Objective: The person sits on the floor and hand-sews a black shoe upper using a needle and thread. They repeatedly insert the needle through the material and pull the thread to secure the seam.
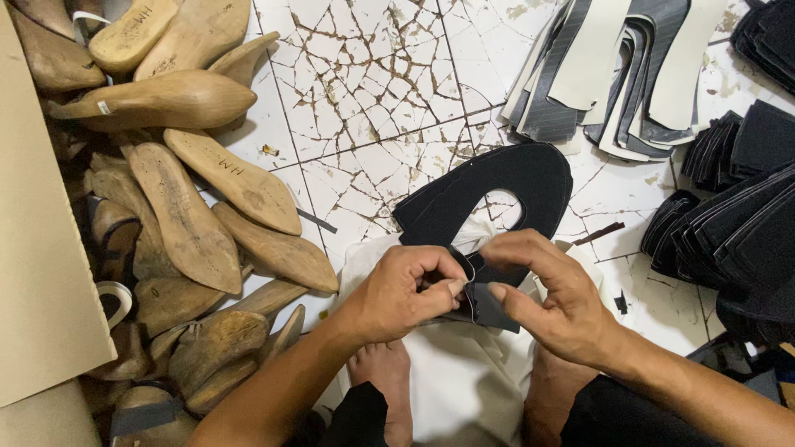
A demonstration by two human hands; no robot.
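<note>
A black U-shaped shoe upper piece [505, 186] lies across a white cloth [460, 372] spread over the floor between my bare feet. My left hand [402, 294] pinches the near end of the black piece between thumb and forefinger. My right hand [551, 294] pinches the same end from the other side, thumb close to the left thumb. The far curve of the piece rests on the cracked white tiles [364, 83].
A heap of wooden shoe lasts [186, 215] fills the left side, next to a beige board [37, 248]. Stacks of black cut pieces [737, 232] lie at the right. White and grey cut pieces [604, 66] fan out at the top right.
</note>
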